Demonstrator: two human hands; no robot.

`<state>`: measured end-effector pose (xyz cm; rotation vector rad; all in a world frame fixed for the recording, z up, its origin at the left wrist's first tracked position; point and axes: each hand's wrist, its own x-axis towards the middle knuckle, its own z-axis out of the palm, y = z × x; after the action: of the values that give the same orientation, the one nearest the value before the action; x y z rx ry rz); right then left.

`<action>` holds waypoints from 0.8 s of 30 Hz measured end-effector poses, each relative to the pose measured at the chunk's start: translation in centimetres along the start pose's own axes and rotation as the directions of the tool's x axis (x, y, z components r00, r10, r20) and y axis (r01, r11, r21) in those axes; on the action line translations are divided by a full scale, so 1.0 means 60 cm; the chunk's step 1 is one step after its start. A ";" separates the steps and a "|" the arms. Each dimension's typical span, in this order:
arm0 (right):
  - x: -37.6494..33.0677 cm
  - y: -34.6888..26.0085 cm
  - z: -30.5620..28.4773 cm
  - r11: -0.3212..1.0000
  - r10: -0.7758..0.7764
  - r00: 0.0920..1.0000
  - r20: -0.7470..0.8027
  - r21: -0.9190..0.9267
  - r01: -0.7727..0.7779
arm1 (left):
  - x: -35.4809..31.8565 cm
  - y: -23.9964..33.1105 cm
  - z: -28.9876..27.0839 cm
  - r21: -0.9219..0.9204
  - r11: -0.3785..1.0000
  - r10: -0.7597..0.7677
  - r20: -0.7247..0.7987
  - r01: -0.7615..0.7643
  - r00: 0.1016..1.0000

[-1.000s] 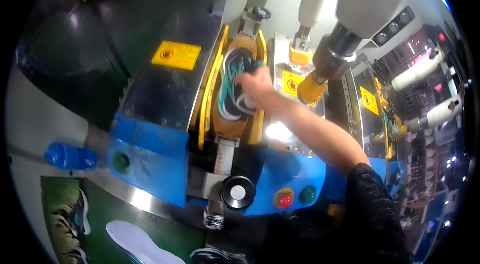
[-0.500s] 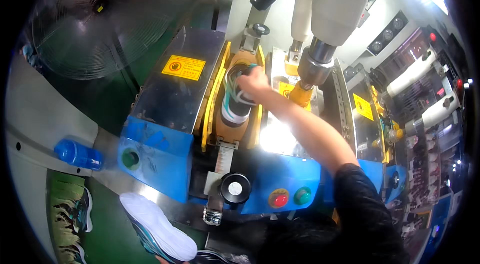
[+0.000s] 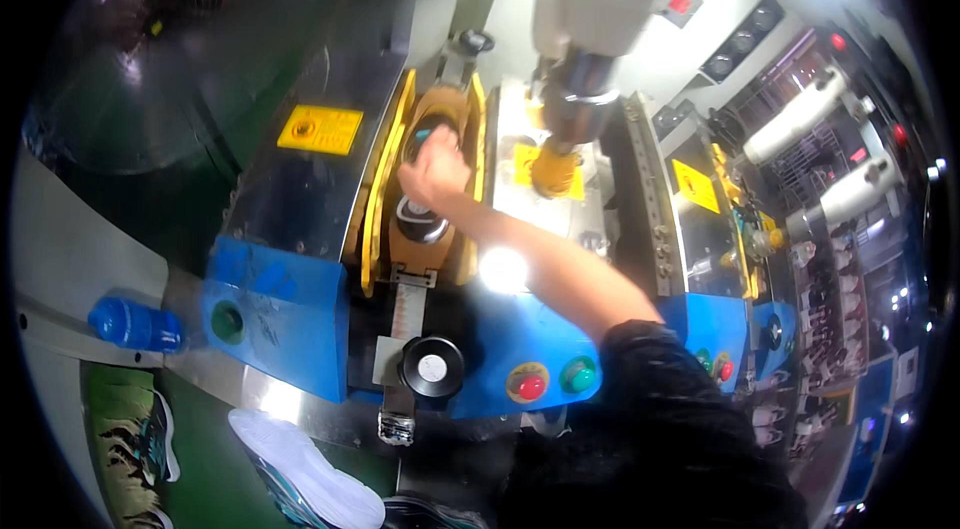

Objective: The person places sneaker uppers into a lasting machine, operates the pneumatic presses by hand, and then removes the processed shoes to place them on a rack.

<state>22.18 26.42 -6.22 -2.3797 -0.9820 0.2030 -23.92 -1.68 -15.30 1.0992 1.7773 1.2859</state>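
Now, head view:
right hand [image 3: 432,172]: reaches into the blue press, fingers curled down on the shoe [image 3: 428,191]; whether it grips, I cannot tell.
shoe: sits between the yellow side clamps [image 3: 378,191].
left hand: out of sight.
blue bottle [image 3: 134,324]: on the ledge, well apart.

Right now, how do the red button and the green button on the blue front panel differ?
The red button sits left of the green button, nearer the black knob. The red button has a yellow ring around it; the green button shows none. The red button also lies slightly lower in the picture. Both are round, of like size, and set in the same blue panel, untouched by any hand.
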 end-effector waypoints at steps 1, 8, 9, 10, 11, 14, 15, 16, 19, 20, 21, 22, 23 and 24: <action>-0.003 0.010 -0.017 0.999 -0.020 0.999 -0.042 -0.031 0.018 | -0.006 0.032 0.015 -0.028 0.999 0.024 0.010 -0.024 1.000; -0.287 0.035 -0.179 0.650 -0.758 0.643 0.111 0.059 0.757 | -0.082 0.074 -0.060 -0.600 0.738 -0.228 0.208 0.308 0.951; -0.362 0.069 -0.222 0.515 -0.854 0.503 0.137 0.077 0.854 | -0.084 0.089 -0.054 -0.737 0.518 -0.382 0.254 0.434 0.888; -0.437 0.096 -0.253 0.575 -0.810 0.541 0.225 0.125 0.809 | -0.105 0.097 -0.064 -0.722 0.558 -0.337 0.254 0.409 0.907; -0.511 0.147 -0.277 0.656 -0.735 0.644 0.212 -0.015 0.755 | -0.115 0.100 -0.085 -0.687 0.611 -0.283 0.273 0.392 0.919; -0.604 0.329 -0.310 0.684 -0.618 0.740 0.265 -0.281 0.673 | -0.189 0.074 -0.075 -0.681 0.615 -0.312 0.253 0.398 0.916; -0.610 0.355 -0.306 0.618 -0.583 0.723 0.370 -0.377 0.690 | -0.214 0.070 -0.070 -0.702 0.612 -0.312 0.209 0.364 0.927; -0.627 0.324 -0.343 0.663 -0.570 0.715 0.405 -0.288 0.691 | -0.256 0.081 -0.085 -0.655 0.664 -0.323 0.184 0.361 0.928; -0.702 0.281 -0.384 0.808 -0.579 0.792 0.196 0.266 0.525 | -0.350 0.148 -0.127 -0.631 0.722 -0.237 0.163 0.286 0.958; -0.732 0.295 -0.393 0.730 -0.667 0.716 0.204 0.367 0.576 | -0.393 0.153 -0.136 -0.594 0.754 -0.213 0.183 0.281 0.960; -0.774 0.286 -0.396 0.721 -0.627 0.716 0.307 0.577 0.384 | -0.430 0.161 -0.155 -0.556 0.788 -0.176 0.210 0.266 0.962; -0.818 0.300 -0.376 0.672 -0.566 0.657 0.498 0.740 0.018 | -0.473 0.170 -0.165 -0.438 0.852 -0.175 0.275 0.285 0.945; -0.852 0.312 -0.360 0.592 -0.596 0.641 0.484 0.804 -0.057 | -0.516 0.184 -0.174 -0.287 0.914 -0.191 0.323 0.288 0.927; -0.866 0.359 -0.339 0.640 -0.487 0.483 0.727 0.674 -0.369 | -0.565 0.190 -0.174 -0.145 0.967 -0.131 0.418 0.208 0.899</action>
<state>4.57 -30.73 -4.44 -1.2540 -1.0560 1.6426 -16.18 -34.74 0.10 0.9940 1.3781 1.0064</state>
